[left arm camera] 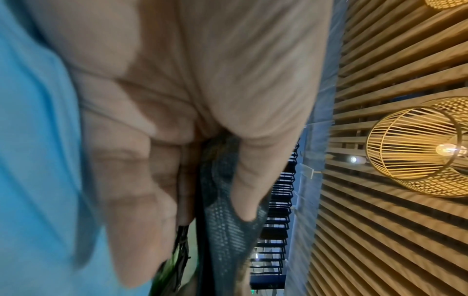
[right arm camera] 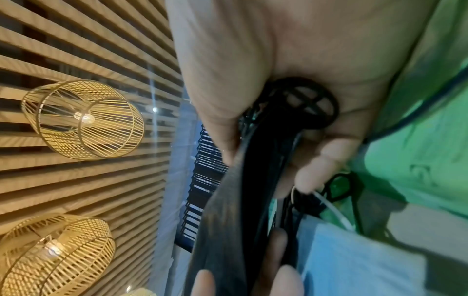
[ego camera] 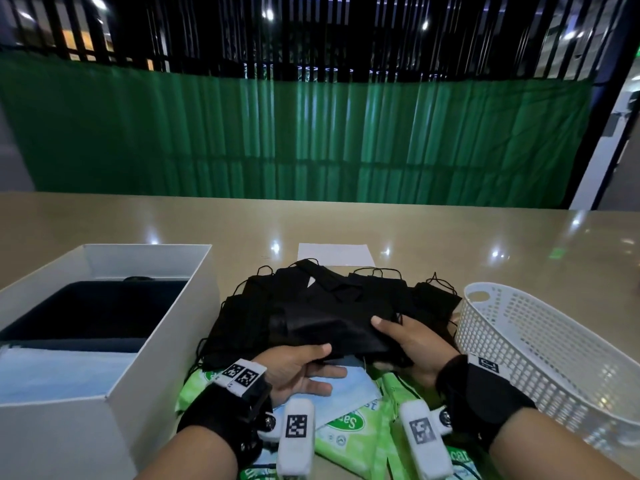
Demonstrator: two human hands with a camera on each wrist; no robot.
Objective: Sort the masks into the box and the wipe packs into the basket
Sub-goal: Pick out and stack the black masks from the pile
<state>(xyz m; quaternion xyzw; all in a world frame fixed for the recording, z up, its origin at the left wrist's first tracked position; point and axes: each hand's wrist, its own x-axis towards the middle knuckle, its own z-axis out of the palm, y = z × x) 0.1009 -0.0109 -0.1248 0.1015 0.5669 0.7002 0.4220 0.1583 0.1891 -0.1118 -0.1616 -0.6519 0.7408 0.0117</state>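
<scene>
Tabletop: box [ego camera: 166,327] holds blue and seemingly dark masks; both hands pinch black mask stack [ego camera: 332,327].

Both hands gripping black mask stack [ego camera: 329,330], left hand [ego camera: 298,372], right hand [ego camera: 412,344], white box [ego camera: 166,327] at nine o'clock, basket [ego camera: 540,344] at three o'clock, wipe packs [ego camera: 349,441] nearest the person
</scene>
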